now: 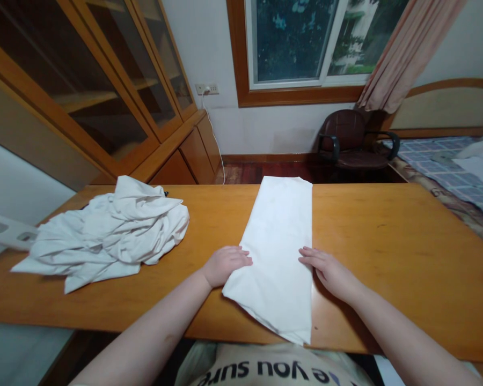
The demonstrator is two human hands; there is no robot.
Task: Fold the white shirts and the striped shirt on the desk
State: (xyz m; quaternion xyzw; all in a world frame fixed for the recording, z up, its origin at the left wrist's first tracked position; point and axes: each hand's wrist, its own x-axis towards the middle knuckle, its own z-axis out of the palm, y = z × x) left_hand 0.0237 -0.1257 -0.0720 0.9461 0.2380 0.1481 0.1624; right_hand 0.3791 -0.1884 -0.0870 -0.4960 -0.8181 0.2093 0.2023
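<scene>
A white cloth (279, 241), folded into a long flat strip, lies lengthwise on the wooden table (370, 236), its far end at the table's far edge. My left hand (227, 264) rests against the cloth's left edge, fingertips on top of the fabric. On the opposite edge, the fingers of my right hand (326, 269) lie stretched out and touch the cloth. Neither hand grips the fabric. The near end of the cloth is slanted and shows layered edges close to my body.
A crumpled heap of white cloth (108, 230) sits on the table's left side, near a white plastic piece (8, 230). Beyond the table stand a glass-door cabinet (116, 69), a dark red armchair (350, 139) and a bed (454, 161). A white cord (214, 128) hangs from the wall socket.
</scene>
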